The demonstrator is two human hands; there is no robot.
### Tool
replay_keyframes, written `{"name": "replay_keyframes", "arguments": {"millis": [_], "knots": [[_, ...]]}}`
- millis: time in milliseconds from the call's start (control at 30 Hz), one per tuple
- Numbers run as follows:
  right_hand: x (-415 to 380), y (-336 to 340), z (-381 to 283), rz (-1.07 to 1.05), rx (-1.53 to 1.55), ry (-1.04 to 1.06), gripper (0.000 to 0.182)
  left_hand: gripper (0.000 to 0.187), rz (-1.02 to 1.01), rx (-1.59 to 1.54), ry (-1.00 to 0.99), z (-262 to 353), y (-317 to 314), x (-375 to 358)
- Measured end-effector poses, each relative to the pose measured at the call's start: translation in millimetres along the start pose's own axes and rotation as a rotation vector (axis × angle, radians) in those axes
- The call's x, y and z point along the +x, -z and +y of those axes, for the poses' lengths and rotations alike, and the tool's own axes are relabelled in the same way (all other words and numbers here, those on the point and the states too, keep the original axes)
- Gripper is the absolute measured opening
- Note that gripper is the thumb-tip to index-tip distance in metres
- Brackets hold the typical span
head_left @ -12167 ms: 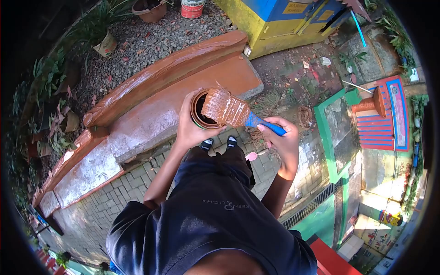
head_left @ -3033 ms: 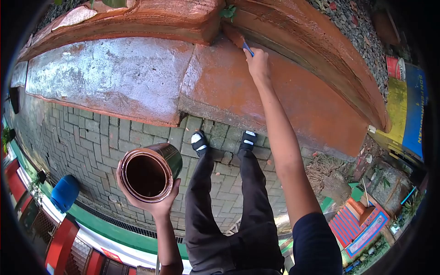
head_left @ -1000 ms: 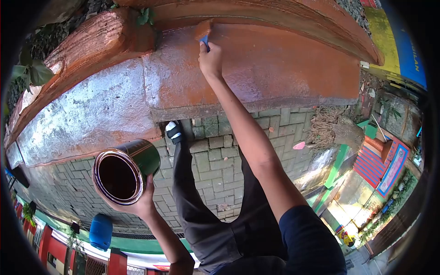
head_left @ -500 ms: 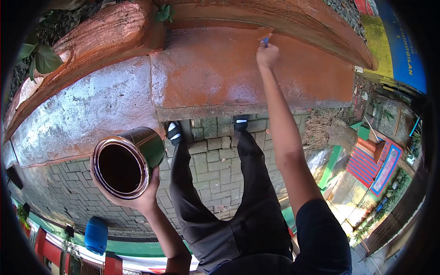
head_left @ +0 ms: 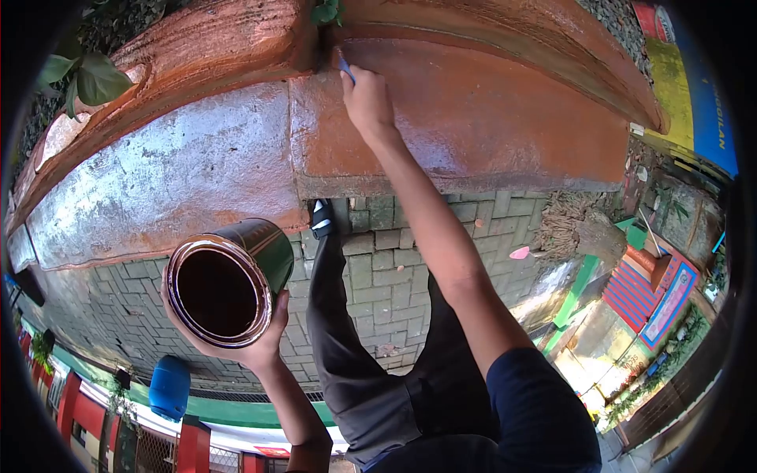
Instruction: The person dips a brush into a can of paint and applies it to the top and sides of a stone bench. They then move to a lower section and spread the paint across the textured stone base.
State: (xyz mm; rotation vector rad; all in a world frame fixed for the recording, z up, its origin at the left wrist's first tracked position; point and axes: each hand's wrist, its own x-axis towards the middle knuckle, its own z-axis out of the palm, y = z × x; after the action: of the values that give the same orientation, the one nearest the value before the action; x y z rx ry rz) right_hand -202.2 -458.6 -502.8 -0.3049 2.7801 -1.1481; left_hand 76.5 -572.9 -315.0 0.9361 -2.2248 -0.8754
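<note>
My left hand grips an open paint can from below, its mouth tilted toward me. Dark brown paint shows inside, and paint coats the rim. With my right arm stretched forward, my right hand is closed around a paintbrush with a blue handle. The brush tip is at the inner corner of the orange-brown ledge, where it meets the raised curb. The bristles are small and partly hard to make out.
To the left, a worn whitish section of ledge continues past a seam. Grey paving bricks lie below. A blue barrel stands lower left; a tree stump and a red-striped bench are at right. A leafy plant overhangs the curb.
My right hand has moved left with the paintbrush, from the middle of the ledge's back edge to its left corner. The paint can stays in my left hand. The view has shifted slightly.
</note>
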Motion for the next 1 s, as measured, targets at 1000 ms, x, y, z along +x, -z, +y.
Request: {"name": "replay_keyframes", "arguments": {"millis": [1000], "knots": [[21,-28,23,0.400,0.530,-0.389,0.027,0.110,0.016,-0.132,-0.004,19,-19,-12]]}}
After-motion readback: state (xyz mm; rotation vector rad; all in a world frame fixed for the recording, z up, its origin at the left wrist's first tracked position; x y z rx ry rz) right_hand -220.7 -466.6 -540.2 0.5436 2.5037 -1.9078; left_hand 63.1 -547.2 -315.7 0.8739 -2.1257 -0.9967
